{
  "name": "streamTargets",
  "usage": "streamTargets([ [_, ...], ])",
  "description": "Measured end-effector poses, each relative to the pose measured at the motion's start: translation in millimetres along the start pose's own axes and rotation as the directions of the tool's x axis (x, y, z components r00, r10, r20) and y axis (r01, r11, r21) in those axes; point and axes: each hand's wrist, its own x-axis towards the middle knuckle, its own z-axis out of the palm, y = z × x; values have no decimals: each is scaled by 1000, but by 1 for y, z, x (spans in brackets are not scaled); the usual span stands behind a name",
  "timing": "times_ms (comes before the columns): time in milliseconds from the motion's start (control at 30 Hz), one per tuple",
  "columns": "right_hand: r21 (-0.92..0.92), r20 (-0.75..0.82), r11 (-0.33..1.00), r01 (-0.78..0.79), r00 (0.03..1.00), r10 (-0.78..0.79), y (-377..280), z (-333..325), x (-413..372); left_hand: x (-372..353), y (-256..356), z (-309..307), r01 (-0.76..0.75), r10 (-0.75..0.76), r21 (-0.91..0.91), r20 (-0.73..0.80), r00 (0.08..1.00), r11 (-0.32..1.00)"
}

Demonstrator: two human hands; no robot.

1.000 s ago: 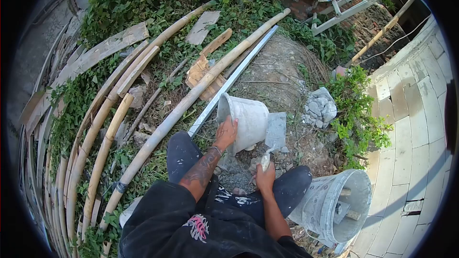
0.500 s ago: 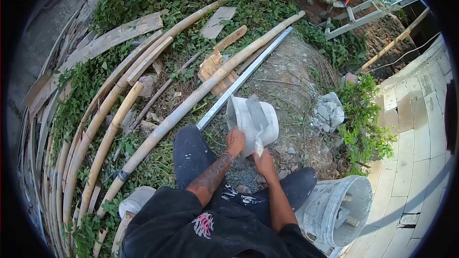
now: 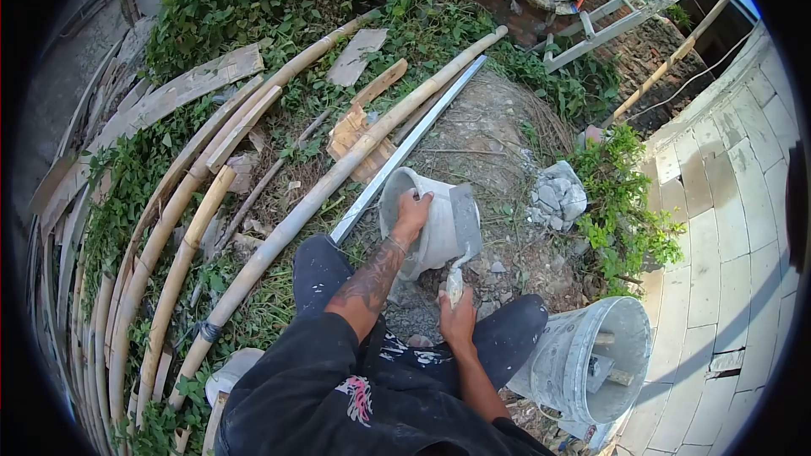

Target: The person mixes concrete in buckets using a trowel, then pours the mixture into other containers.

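A small whitish bucket (image 3: 435, 232) lies tipped on its side between my knees, its mouth facing left. My left hand (image 3: 413, 213) is closed over the bucket's rim, with the fingers partly hidden. My right hand (image 3: 457, 317) is wrapped around the handle of a trowel (image 3: 465, 218). The trowel's flat grey blade lies along the bucket's outer wall, toward its base. Grey crumbly material (image 3: 414, 312) covers the ground just below the bucket.
A large mortar-stained bucket (image 3: 583, 363) holding tools stands by my right knee. Bamboo poles (image 3: 338, 169) and a metal bar (image 3: 410, 148) lie to the left and ahead. Broken rubble (image 3: 557, 196) and a leafy shrub (image 3: 629, 211) are at the right, beside a block wall (image 3: 718, 228).
My left hand has shifted up along the bucket's rim, and the bucket has turned so its mouth shows more on the left. The trowel blade has slid toward the bucket's base.
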Motion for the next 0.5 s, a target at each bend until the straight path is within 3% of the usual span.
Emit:
streamTargets([
  [67,57,-116,996,71,991,-64,3,-13,7,-10,5,6,-163,161,51,27,987,985],
  [167,108,-218,982,158,967,-131,-5,-50,31,-37,5,3,-228,218,187,71,973,956],
  [200,165,-274,971,172,954,-122,5,-67,51,-37,-23,0,-259,250,156,77,965,953],
  [267,521,-347,834,184,938,10,-60,-113,52,-59,-42,-16,-214,205,294,61,977,932],
  [300,450,-581,773,447,804,-126,-75,-133,61,-61,-43,-23,-236,221,317,82,972,919],
  [367,351,-806,634,689,567,-171,-115,-188,64,-72,-48,-37,-264,232,366,130,964,893],
  [433,200,-928,509,837,329,-176,-156,-225,58,-90,-59,-47,-250,204,372,159,966,894],
  [500,120,-977,426,897,182,-108,-164,-219,66,-93,-55,-42,-235,189,315,169,967,920],
])
